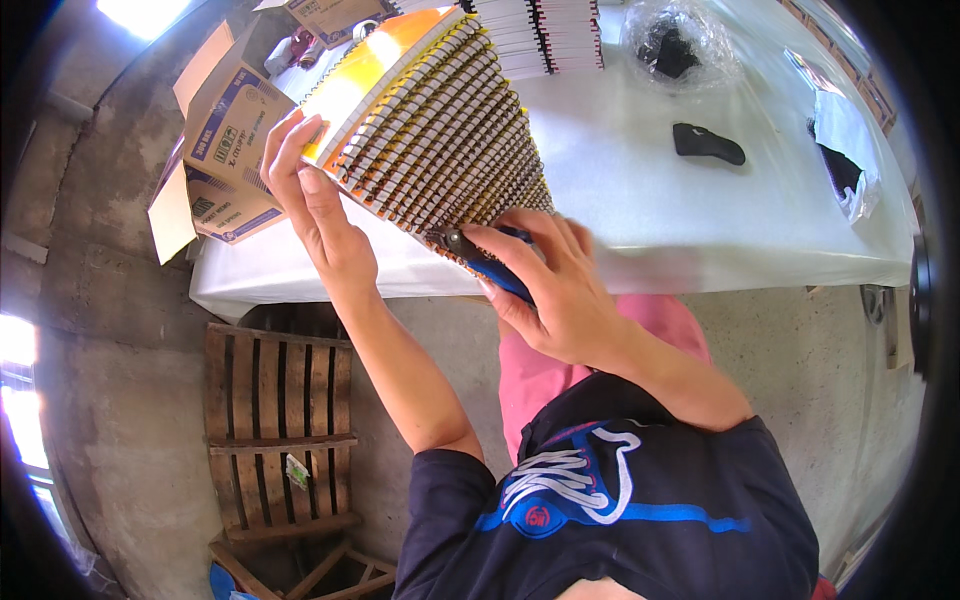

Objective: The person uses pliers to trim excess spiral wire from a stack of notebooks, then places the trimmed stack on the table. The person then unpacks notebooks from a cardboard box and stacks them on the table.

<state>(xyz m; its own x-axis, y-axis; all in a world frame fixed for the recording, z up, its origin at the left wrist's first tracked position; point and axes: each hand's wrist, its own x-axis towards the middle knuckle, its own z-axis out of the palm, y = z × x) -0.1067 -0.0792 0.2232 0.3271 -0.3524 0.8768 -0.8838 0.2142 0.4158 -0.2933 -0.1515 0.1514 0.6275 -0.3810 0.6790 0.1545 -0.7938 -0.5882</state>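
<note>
A tall stack of spiral notebooks (440,130) with orange-yellow covers stands at the near edge of the table, its coil-bound side facing me. My left hand (315,205) grips the upper left corner of the stack, fingers by the top cover and thumb against the side. In my right hand (555,280) are blue-handled pliers (490,270), the fingers wrapped round the handles. The dark head of the pliers touches the coils low on the stack. Their jaw tips are partly hidden against the wires.
White sheeting covers the table (600,160). An open cardboard box (225,150) stands left of the stack. More bound notebooks (540,35) lie behind. To the right are a black pouch-like piece (708,144) and a clear plastic bag (685,45). A wooden pallet (285,430) is at lower left.
</note>
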